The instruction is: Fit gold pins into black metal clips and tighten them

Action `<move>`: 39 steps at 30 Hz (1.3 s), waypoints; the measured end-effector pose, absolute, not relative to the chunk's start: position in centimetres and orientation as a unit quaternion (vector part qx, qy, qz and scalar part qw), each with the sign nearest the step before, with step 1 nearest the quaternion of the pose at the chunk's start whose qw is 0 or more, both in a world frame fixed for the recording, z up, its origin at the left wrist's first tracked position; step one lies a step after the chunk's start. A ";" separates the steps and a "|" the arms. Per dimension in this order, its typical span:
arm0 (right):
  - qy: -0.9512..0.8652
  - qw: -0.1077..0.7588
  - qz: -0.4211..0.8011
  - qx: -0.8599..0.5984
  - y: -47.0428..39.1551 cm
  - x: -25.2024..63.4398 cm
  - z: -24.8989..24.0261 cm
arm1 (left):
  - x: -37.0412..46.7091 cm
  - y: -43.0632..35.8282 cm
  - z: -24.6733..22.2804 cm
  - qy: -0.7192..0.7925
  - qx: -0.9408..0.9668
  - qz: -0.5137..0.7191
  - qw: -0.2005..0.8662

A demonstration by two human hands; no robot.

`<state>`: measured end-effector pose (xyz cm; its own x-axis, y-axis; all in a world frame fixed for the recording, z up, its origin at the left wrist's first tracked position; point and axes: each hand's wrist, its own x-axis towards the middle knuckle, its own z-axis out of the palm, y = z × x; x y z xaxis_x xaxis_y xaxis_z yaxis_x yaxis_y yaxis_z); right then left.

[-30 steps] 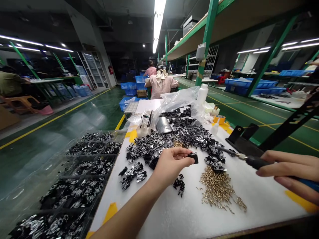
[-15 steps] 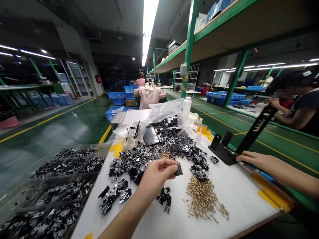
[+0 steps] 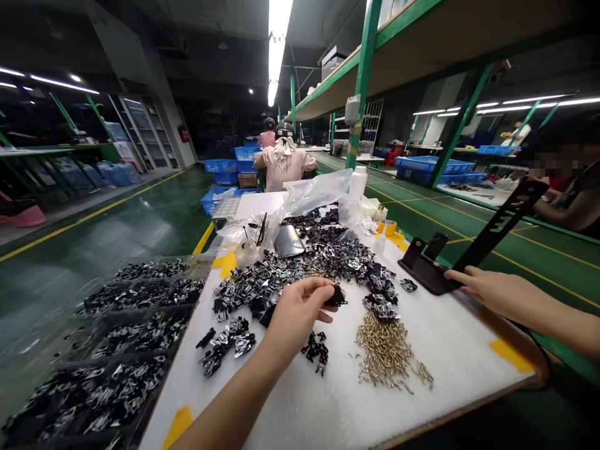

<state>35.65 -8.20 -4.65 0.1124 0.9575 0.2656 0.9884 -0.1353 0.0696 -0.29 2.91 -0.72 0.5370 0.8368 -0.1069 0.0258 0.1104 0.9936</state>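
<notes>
My left hand [image 3: 300, 303] pinches a small black part [image 3: 336, 296] between thumb and fingers, above the white tabletop. My right hand [image 3: 492, 290] is stretched out on the right, with its fingertips at the base of a black metal bracket [image 3: 434, 280]; its fingers are extended and I see nothing held in them. Under and beyond my left hand spreads a heap of black and silver clip-like parts [image 3: 262, 281]. A few small black pieces [image 3: 316, 353] lie just below that hand. To its right is a pile of small brass-coloured pins [image 3: 387, 353].
A phone [image 3: 289, 241], a white bottle [image 3: 357, 184], yellow tape [image 3: 387, 227] and clear plastic sheeting [image 3: 319, 190] stand at the back. Compartmented trays of parts [image 3: 112, 350] lie on the left. One co-worker [image 3: 285, 162] sits ahead, another [image 3: 579, 194] at right.
The black part in my left hand has turned and looks different. My right hand is still by the bracket's base; the blue tool seen beneath it before no longer shows. The view has shifted slightly.
</notes>
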 end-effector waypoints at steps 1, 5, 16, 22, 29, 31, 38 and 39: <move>-0.669 0.047 -0.118 -0.732 -8.3 34.9 -4.3 | -0.3 2.9 -0.7 0.366 0.590 0.308 0.650; -0.754 0.007 -0.043 -0.655 -8.7 30.1 -3.9 | -0.4 2.8 -0.6 0.368 0.600 0.311 0.639; -0.806 0.057 0.078 -0.584 -7.7 24.7 -4.6 | -0.4 2.7 -0.8 0.343 0.591 0.314 0.660; -0.802 0.057 0.098 -0.587 -8.0 24.3 -3.8 | -0.4 3.0 -1.4 0.319 0.574 0.312 0.686; -0.787 0.145 0.180 -0.572 -5.9 21.7 1.2 | -0.6 3.0 -0.9 0.336 0.576 0.289 0.687; -0.792 0.196 0.180 -0.549 -4.2 20.8 2.4 | -0.7 3.0 -0.7 0.345 0.590 0.288 0.670; -0.731 0.357 0.318 -0.488 0.3 19.5 -0.4 | -0.6 2.9 -0.7 0.389 0.586 0.342 0.623; -0.720 0.368 0.338 -0.481 0.3 19.5 -1.2 | -0.5 3.0 -0.7 0.393 0.586 0.346 0.619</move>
